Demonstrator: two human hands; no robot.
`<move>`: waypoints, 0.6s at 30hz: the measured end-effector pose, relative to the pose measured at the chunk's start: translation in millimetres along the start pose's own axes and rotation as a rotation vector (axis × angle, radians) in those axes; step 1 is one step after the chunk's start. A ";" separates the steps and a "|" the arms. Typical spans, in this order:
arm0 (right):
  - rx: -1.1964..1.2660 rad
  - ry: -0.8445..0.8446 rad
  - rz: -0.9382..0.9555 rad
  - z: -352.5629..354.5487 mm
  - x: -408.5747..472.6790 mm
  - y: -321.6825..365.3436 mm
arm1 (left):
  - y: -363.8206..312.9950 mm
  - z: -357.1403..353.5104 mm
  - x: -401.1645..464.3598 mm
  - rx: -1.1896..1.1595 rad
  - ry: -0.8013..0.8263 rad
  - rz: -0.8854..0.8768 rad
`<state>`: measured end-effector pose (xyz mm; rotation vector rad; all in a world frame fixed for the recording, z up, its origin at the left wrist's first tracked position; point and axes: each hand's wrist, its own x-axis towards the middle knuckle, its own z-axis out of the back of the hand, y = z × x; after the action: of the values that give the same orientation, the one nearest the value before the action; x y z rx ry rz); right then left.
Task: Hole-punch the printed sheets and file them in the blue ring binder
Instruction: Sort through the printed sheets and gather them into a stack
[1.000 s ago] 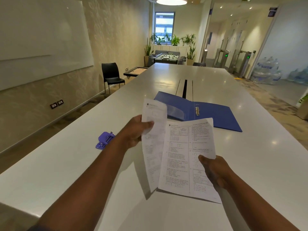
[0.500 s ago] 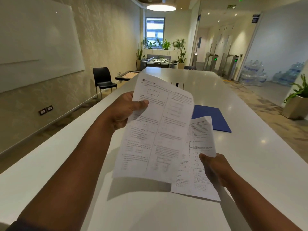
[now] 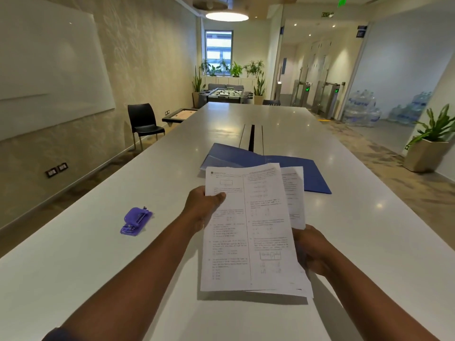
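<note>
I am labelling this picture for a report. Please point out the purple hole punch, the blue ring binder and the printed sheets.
purple hole punch (image 3: 136, 221), head view, on its top lever.
blue ring binder (image 3: 312, 174), head view, on its bare right cover.
printed sheets (image 3: 248, 232), head view, on the middle of the top sheet.

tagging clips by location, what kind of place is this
Most likely an office meeting room with a break area. A long white conference table runs down the room, a whiteboard hangs on the wall, and a foosball table and access turnstiles stand at the far end.
</note>
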<state>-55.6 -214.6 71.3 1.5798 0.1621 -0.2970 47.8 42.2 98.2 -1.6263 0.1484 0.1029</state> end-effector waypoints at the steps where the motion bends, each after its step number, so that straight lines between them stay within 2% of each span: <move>1: 0.019 0.020 -0.003 0.5 -0.6 0.1 | 3.1 -2.0 -1.3 0.015 -0.022 -0.002; 6: 0.082 0.041 -0.015 -2.5 -10.6 4.4 | 9.1 -9.0 -4.3 0.061 -0.034 -0.015; 12: 0.216 0.080 0.090 1.3 -9.4 5.6 | 9.0 -16.2 -5.4 -0.004 -0.006 -0.040; 14: 0.193 0.046 0.104 2.6 -10.0 5.9 | 9.7 -19.0 -4.5 -0.018 0.026 -0.064; 18: 0.041 -0.098 0.249 5.1 -14.3 2.5 | 7.1 -26.0 -9.9 -0.041 0.115 -0.159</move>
<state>-68.9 -218.6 77.8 1.6029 -0.1170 -0.1831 36.2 16.2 94.4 -1.6797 0.1058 -0.1102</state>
